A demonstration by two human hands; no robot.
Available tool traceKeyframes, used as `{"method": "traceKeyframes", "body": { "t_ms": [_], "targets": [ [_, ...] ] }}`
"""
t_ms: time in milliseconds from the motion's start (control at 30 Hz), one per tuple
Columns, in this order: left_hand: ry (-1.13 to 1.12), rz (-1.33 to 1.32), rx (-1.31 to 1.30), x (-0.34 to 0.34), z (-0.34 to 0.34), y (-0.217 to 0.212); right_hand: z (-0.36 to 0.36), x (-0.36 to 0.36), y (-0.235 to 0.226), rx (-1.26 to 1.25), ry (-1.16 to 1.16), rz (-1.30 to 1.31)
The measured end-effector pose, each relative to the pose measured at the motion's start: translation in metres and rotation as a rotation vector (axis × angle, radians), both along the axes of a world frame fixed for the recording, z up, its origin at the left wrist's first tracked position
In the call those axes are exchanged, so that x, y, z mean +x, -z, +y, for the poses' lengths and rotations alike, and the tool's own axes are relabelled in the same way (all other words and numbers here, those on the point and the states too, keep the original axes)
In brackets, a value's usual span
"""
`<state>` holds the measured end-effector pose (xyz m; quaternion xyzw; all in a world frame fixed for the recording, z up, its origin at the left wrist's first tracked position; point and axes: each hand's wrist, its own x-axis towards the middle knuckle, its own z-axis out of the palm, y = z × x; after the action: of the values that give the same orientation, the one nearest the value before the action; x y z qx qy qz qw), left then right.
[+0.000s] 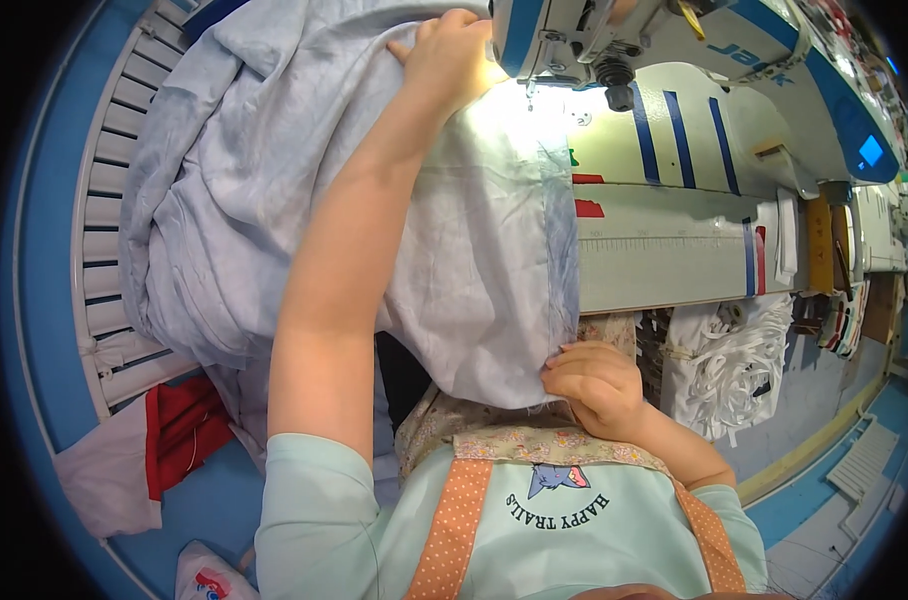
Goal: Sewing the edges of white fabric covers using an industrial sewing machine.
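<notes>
A large piece of pale blue-grey fabric spreads over the sewing table and bunches up on the left. Its right edge, folded into a darker blue strip, runs from beneath the sewing machine down toward me. My left hand lies on the fabric just left of the lit needle area, thumb held apart from the other fingers. Close to my body, my right hand is closed on the near corner of the fabric, at the strip's end. Glare hides the needle and the cloth under it.
Right of the fabric, the machine bed carries a printed ruler and strips of blue and red tape. A tangle of white strips hangs below the table's edge. White slatted rack borders the left side, with red and white cloth beneath it.
</notes>
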<state>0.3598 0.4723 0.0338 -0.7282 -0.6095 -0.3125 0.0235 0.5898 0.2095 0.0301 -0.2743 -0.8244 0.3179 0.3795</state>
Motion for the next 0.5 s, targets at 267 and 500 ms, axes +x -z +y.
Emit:
{"method": "traceKeyframes", "body": {
  "t_ms": [267, 500],
  "targets": [
    [0.206, -0.015, 0.040, -0.003, 0.009, 0.016, 0.008, 0.007, 0.005, 0.000, -0.027, -0.043],
    [0.368, -0.018, 0.232, -0.005, 0.014, 0.020, 0.013, 0.009, 0.008, 0.001, -0.022, -0.079]
  ]
}}
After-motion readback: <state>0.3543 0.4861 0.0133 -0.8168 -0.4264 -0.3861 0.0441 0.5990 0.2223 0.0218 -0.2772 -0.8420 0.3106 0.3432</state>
